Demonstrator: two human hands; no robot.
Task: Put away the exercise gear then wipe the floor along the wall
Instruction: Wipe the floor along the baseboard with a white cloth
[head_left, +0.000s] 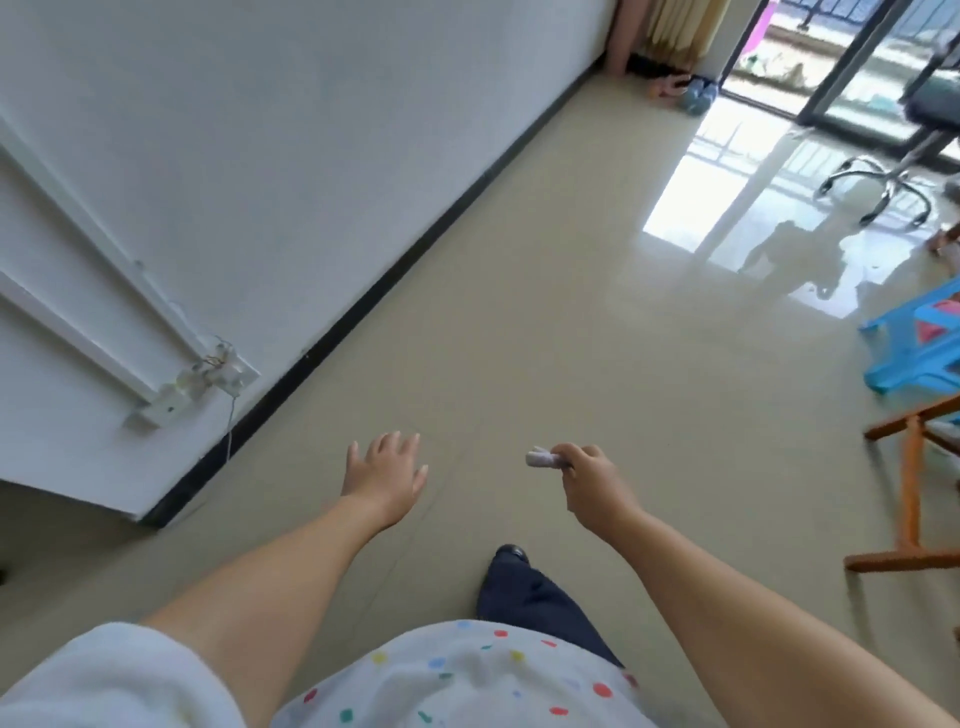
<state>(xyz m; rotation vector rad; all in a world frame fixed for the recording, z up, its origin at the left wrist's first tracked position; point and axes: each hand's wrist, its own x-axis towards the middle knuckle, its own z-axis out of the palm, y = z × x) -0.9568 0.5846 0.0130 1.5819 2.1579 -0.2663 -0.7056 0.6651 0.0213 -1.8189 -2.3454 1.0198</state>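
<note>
**Standing w/ wad in R hand, wall run ahead on L**

Nearest: white shirt w/ coloured dots (467, 680) at bottom of frame, a dark trouser leg and shoe tip (511, 552) stepping fwd onto the beige floor (519, 338).

Both arms stretched out above the floor, not touching it. Left hand (384, 478) is palm-down, fingers spread apart, holding nothing. Right hand (587, 475) is curled into a fist, thumb and fingers clamped on a small whitish wad (543, 458) – cloth or tissue, can't tell which; its end pokes out toward the left hand. The two hands are near each other, not touching.

L side: white wall (311, 130) w/ black baseboard (415, 260) running diagonally away to the far corner. Low on the wall, near the left hand's level, a loose socket plate (208, 379) w/ bare wires and a thin cord hanging down to the baseboard. White trim strips run up-left from it.

R side, mid-distance: orange wooden frame (909, 493) on the floor, a blue plastic stool (914, 343) just beyond it.

Farther: chrome star base of an office chair (878, 187), strong glare on the tiles beside it. Far end: dark-framed sliding glass door (831, 67), curtain (680, 26), and a few small items – look like slippers (691, 96) – on the floor by the corner. Exercise gear: can't pick out any for sure.
</note>
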